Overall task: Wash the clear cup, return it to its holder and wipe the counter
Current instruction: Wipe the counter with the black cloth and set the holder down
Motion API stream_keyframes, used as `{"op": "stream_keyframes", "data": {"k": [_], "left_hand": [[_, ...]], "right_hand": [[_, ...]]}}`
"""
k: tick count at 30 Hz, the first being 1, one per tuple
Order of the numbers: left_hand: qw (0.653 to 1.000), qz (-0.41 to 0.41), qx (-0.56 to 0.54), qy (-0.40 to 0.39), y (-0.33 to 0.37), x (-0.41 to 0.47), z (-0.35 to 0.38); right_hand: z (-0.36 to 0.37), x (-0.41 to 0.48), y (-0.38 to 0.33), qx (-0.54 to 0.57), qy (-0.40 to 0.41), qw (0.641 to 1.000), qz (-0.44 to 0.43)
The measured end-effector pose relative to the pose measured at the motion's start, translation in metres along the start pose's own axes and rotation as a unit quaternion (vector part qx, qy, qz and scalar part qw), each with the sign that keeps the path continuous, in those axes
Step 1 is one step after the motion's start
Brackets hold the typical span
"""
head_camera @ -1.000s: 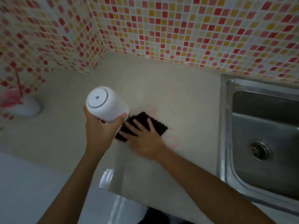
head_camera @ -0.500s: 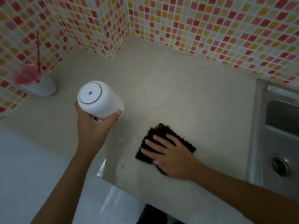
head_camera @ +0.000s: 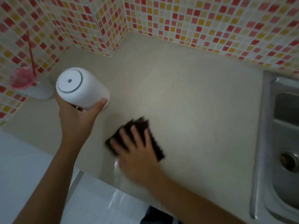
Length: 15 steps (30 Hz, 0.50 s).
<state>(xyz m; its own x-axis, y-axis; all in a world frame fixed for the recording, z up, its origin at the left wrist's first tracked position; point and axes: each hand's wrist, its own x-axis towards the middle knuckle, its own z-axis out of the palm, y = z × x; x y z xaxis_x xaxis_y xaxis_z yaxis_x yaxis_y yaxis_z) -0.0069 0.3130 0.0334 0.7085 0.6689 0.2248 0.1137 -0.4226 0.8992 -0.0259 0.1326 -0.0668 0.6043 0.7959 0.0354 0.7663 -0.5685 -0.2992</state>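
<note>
Since step in hand looks like counter wipe: keep right hand [head_camera: 137, 152] flat, fingers spread, pressing dark cloth [head_camera: 155, 143] on counter [head_camera: 194, 97], left of sink [head_camera: 265, 126]. Overlap strokes and cover faint red streak [head_camera: 216, 137] nearer sink. Left hand [head_camera: 76, 117] wraps white canister [head_camera: 82, 88], held above counter farther left, out of cloth's way. Pinkish clear cup [head_camera: 22, 78], blurred, seems seated on white holder [head_camera: 42, 92], farthest from sink.

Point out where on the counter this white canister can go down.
Bare counter runs wide between the cloth, the tiled wall and the sink; the back corner is free too. Crowded: the left end by the holder, and the front edge under the right hand.
</note>
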Motion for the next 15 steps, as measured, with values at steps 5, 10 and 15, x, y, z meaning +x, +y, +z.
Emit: {"op": "stream_keyframes", "data": {"k": [5,10,15], "left_hand": [[0.999,0.009,0.005,-0.036,-0.002,0.001,0.019],[0.998,0.004,0.017,-0.062,-0.010,-0.007,0.027],[0.998,-0.007,0.005,-0.061,-0.008,-0.016,0.044]], "right_hand": [[-0.002,-0.012,0.039,-0.001,-0.006,0.995,-0.098],[-0.059,0.064,0.214,-0.062,0.039,0.975,0.209],[-0.078,-0.013,0.252,-0.076,0.053,0.946,0.311]]}}
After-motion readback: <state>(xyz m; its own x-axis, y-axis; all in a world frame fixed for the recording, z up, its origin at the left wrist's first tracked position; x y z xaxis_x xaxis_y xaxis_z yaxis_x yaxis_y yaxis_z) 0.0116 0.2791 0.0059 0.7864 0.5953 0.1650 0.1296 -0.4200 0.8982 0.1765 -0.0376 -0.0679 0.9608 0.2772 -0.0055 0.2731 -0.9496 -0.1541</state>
